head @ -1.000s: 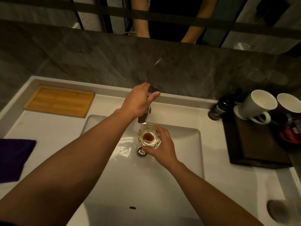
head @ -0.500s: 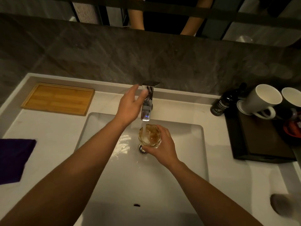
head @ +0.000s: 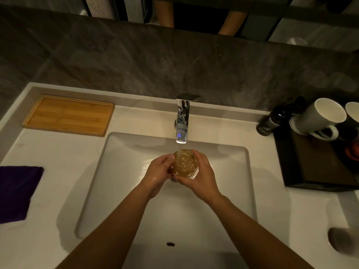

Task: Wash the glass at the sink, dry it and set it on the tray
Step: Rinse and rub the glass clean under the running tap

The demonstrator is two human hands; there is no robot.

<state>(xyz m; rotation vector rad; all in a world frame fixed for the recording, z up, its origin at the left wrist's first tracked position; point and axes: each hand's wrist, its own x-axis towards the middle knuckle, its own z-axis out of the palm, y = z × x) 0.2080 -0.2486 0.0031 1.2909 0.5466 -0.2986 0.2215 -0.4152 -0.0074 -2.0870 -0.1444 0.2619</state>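
Note:
A clear glass (head: 184, 164) holding brownish bubbly liquid sits under the chrome faucet (head: 183, 119), and a stream of water runs into it. My right hand (head: 202, 174) wraps its right side and my left hand (head: 159, 171) grips its left side, above the white sink basin (head: 124, 191). The bamboo tray (head: 69, 115) lies on the counter at the back left. A dark purple cloth (head: 16, 192) lies at the left edge.
At the right stands a dark tray (head: 318, 171) with two white mugs (head: 320, 118) and a dark bottle (head: 271, 123) beside it. A blurred round object (head: 342, 242) sits at the front right. A grey stone wall and mirror rise behind the counter.
My left hand has left the faucet handle and come down onto the glass. Water now runs, and the liquid in the glass has turned paler and bubbly.

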